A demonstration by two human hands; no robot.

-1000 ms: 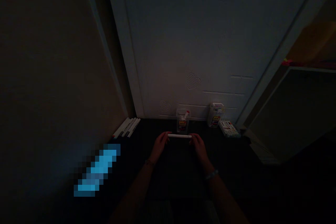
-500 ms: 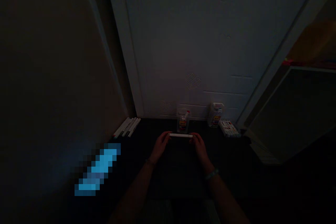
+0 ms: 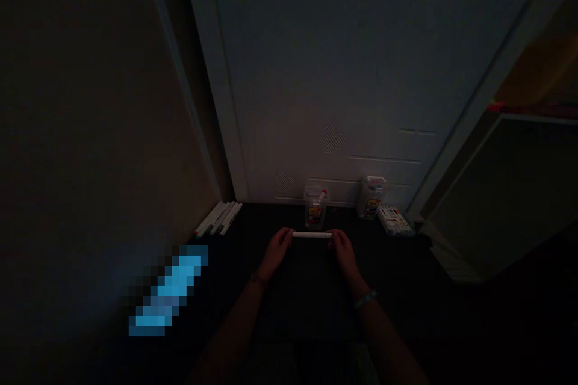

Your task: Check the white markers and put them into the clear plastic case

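Observation:
A white marker is held level between both hands over the dark table. My left hand pinches its left end, and my right hand grips the right end, where a seam shows near the fingers. Just behind the marker stands a clear plastic case with a printed label and a red-tipped marker leaning inside it. Dim light hides the finer detail of the fingertips.
Several white markers lie side by side at the table's left edge. A second clear case and a flat pack of markers are at the back right. A bright blurred screen glows at left. A pale panel rises behind.
Almost nothing differs. Both hands and the marker sit very slightly lower in the picture, with the grip unchanged.

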